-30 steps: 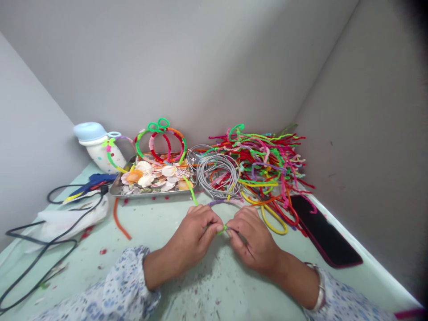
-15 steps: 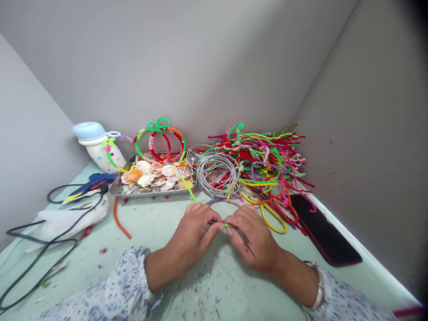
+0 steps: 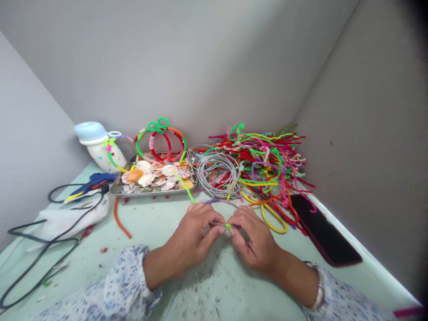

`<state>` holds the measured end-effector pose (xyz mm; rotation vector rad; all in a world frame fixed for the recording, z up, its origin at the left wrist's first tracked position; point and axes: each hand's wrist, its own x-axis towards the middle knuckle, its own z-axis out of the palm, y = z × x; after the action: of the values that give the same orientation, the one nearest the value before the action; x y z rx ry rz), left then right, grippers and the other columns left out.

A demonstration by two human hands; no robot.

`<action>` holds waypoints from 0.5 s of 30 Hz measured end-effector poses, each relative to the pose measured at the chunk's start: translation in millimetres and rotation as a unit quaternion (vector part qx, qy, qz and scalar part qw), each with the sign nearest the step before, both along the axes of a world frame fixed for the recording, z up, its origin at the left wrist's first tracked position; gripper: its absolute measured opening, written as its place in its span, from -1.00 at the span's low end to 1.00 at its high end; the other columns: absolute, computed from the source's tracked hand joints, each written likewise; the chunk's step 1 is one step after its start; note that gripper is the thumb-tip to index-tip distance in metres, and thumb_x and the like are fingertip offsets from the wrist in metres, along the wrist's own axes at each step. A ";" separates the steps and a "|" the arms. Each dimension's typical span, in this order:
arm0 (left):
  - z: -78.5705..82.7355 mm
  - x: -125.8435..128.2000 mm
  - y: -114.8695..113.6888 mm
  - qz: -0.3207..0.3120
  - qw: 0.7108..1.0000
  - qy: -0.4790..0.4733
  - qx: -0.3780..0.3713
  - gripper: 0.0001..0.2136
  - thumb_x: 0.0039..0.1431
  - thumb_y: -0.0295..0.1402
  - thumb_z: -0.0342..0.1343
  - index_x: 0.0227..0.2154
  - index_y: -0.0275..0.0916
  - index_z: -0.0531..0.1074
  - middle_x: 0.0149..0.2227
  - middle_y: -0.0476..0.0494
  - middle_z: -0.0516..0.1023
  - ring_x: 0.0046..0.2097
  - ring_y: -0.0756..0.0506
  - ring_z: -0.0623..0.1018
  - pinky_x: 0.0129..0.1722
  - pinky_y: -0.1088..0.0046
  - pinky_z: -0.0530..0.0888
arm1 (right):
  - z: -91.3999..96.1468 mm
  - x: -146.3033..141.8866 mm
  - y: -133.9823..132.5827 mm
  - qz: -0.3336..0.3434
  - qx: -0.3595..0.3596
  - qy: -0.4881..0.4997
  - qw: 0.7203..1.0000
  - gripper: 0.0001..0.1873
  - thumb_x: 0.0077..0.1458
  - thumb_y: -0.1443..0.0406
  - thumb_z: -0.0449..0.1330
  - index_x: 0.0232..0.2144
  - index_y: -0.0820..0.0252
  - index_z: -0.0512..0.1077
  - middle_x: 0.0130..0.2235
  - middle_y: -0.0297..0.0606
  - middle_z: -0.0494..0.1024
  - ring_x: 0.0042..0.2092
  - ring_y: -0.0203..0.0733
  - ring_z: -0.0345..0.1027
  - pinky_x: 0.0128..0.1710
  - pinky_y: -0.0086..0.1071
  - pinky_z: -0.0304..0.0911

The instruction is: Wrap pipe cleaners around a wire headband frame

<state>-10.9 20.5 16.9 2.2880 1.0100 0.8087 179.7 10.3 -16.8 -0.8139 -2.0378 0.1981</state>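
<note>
My left hand (image 3: 197,232) is closed in a pinch on a thin grey wire hoop. Opposite it, my right hand (image 3: 256,236) pinches the same hoop where a bit of bright green pipe cleaner (image 3: 228,225) is wound on it. A purple fuzzy arc (image 3: 217,201) of the hoop shows behind my fingers, its ends hidden by both hands. From behind the left knuckles a loose green pipe cleaner strand (image 3: 186,188) sticks up toward the tray; its other end is hidden.
A metal tray (image 3: 150,194) of seashells stands behind, with finished pipe-cleaner hoops (image 3: 159,129) on it. Coiled grey wire hoops (image 3: 217,178) and a pipe cleaner pile (image 3: 267,156) lie right of it. A bottle (image 3: 100,147), a black cable (image 3: 43,240) and a phone (image 3: 324,232) flank these.
The green winding shows more fully between my fingertips, which are slightly farther apart. The loose green strand has shifted a little left.
</note>
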 end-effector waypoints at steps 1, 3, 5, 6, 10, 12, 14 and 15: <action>0.5 -0.6 0.0 -0.001 1.000 -0.002 -0.004 -0.89 0.26 -0.40 0.02 -0.32 -0.21 0.45 -0.36 -0.05 0.47 -0.24 -0.11 0.40 -0.18 0.29 0.26 | -0.1 -0.1 -0.1 0.001 0.002 0.000 1.000 -0.87 0.13 0.44 0.01 -0.30 0.18 0.31 -0.40 -0.23 0.38 -0.33 -0.11 0.26 -0.28 -0.19 0.20; 1.1 -1.3 0.4 -0.003 1.000 -0.004 -0.013 -0.89 0.25 -0.40 0.02 -0.32 -0.21 0.45 -0.36 -0.06 0.48 -0.23 -0.12 0.41 -0.17 0.28 0.27 | -0.5 -0.3 -0.4 0.006 0.006 -0.003 1.000 -0.87 0.13 0.44 0.01 -0.29 0.17 0.31 -0.41 -0.23 0.39 -0.33 -0.11 0.26 -0.29 -0.19 0.19; 1.3 -1.0 0.8 -0.006 1.000 -0.003 -0.021 -0.87 0.25 -0.41 0.00 -0.35 -0.21 0.45 -0.36 -0.06 0.48 -0.24 -0.12 0.41 -0.18 0.28 0.28 | -1.2 -0.2 -0.5 0.015 0.011 -0.006 1.000 -0.86 0.13 0.45 0.01 -0.28 0.17 0.31 -0.41 -0.24 0.40 -0.34 -0.11 0.26 -0.29 -0.19 0.19; 1.4 -0.6 0.8 -0.008 1.000 -0.002 -0.023 -0.87 0.25 -0.41 0.00 -0.36 -0.21 0.44 -0.37 -0.06 0.48 -0.24 -0.12 0.41 -0.18 0.28 0.28 | -1.6 -0.1 -0.5 0.019 0.013 -0.007 1.000 -0.85 0.13 0.45 0.01 -0.27 0.17 0.31 -0.41 -0.24 0.40 -0.34 -0.11 0.26 -0.29 -0.19 0.18; 0.9 0.8 -1.5 0.001 1.000 0.003 0.000 -0.88 0.25 -0.41 0.00 -0.36 -0.20 0.44 -0.36 -0.08 0.48 -0.23 -0.14 0.41 -0.18 0.26 0.29 | -3.2 0.2 1.0 0.021 0.009 -0.003 1.000 -0.86 0.14 0.46 0.01 -0.27 0.16 0.30 -0.40 -0.25 0.38 -0.33 -0.12 0.25 -0.28 -0.18 0.19; 0.0 0.1 -2.3 0.042 0.998 -0.014 0.041 -0.93 0.22 -0.41 0.05 -0.27 -0.20 0.42 -0.27 -0.12 0.47 -0.17 -0.16 0.41 -0.12 0.23 0.29 | -3.2 0.4 2.0 -0.002 0.006 0.014 1.000 -0.87 0.15 0.45 0.02 -0.27 0.16 0.29 -0.39 -0.25 0.37 -0.31 -0.11 0.25 -0.27 -0.18 0.20; -1.7 -1.9 -1.5 0.115 0.988 -0.055 0.091 -0.87 0.20 -0.40 0.09 -0.18 -0.19 0.37 -0.18 -0.15 0.44 -0.10 -0.18 0.39 -0.07 0.22 0.29 | -2.8 0.9 2.5 -0.038 0.003 0.042 0.998 -0.87 0.17 0.45 0.02 -0.27 0.16 0.29 -0.37 -0.25 0.36 -0.30 -0.12 0.26 -0.26 -0.20 0.21; -2.9 -3.1 -0.6 0.154 0.979 -0.083 0.104 -0.85 0.19 -0.39 0.10 -0.17 -0.18 0.34 -0.17 -0.15 0.42 -0.09 -0.17 0.38 -0.06 0.23 0.30 | -2.8 1.3 2.5 -0.053 0.001 0.058 0.997 -0.88 0.17 0.45 0.02 -0.27 0.16 0.28 -0.37 -0.25 0.36 -0.30 -0.13 0.27 -0.25 -0.20 0.22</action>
<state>-14.0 19.8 14.0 2.2136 1.2720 1.2654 181.1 12.9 -19.5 -0.8866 -1.8813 0.1783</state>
